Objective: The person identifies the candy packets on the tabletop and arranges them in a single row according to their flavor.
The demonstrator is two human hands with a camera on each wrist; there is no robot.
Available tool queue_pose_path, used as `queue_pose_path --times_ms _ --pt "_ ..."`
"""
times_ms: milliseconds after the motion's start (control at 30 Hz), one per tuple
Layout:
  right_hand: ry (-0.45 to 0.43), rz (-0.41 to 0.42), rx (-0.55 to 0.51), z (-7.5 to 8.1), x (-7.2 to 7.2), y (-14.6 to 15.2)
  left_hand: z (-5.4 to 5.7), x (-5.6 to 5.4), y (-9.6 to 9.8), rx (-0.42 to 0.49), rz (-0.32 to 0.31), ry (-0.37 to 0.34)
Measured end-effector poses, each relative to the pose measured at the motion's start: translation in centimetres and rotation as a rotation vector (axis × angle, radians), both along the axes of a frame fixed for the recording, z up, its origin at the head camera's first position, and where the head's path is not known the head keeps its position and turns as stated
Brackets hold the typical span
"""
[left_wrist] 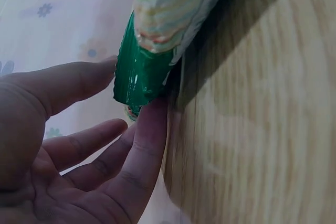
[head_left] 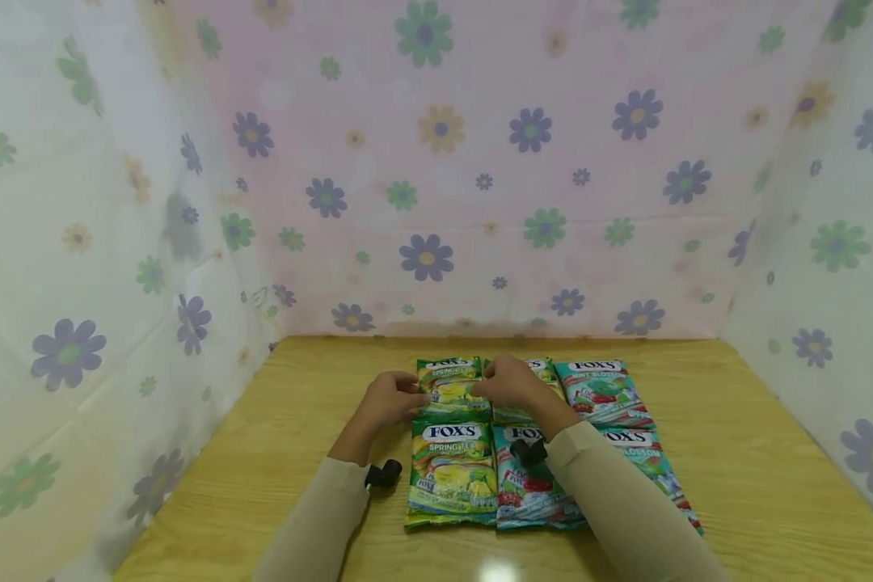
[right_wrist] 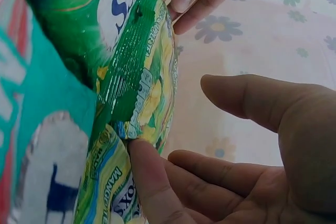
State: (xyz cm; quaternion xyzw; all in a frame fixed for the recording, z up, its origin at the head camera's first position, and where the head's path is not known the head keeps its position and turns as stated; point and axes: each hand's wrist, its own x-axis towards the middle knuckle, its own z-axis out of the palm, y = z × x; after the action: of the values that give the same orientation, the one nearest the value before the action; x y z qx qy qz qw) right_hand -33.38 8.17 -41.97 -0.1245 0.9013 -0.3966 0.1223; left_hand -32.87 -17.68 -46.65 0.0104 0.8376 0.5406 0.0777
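A green and yellow Spring Tea candy bag (head_left: 451, 390) lies in the back row between my two hands. At its left edge is my left hand (head_left: 387, 400). In the left wrist view the thumb and fingers are spread about the bag's green end seam (left_wrist: 139, 80), one finger touching it underneath. My right hand (head_left: 515, 385) reaches over the middle back candy bag (head_left: 546, 372), partly hiding it. In the right wrist view its fingertip touches the bags where their edges meet, while the thumb (right_wrist: 231, 93) stands apart.
In front lie another Spring Tea bag (head_left: 453, 477) and a teal bag (head_left: 516, 493). Teal Mint Blossom bags (head_left: 604, 396) lie to the right, one partly under my right sleeve (head_left: 626, 501). The wooden table (head_left: 276, 453) is enclosed by flowered cloth (head_left: 480, 210).
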Motion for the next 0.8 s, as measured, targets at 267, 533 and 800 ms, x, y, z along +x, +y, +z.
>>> queue_pose_path --times_ms 267,533,800 --pt "-0.003 -0.011 -0.026 -0.1 0.0 -0.4 0.0 -0.2 0.1 -0.001 -0.009 0.003" --pt "0.001 -0.054 -0.047 0.0 0.3 -0.8 -0.2 -0.4 -0.2 0.021 -0.008 0.028" --pt "-0.004 -0.074 -0.101 0.1 0.2 -1.3 0.3 -0.4 -0.6 -0.019 0.017 0.093"
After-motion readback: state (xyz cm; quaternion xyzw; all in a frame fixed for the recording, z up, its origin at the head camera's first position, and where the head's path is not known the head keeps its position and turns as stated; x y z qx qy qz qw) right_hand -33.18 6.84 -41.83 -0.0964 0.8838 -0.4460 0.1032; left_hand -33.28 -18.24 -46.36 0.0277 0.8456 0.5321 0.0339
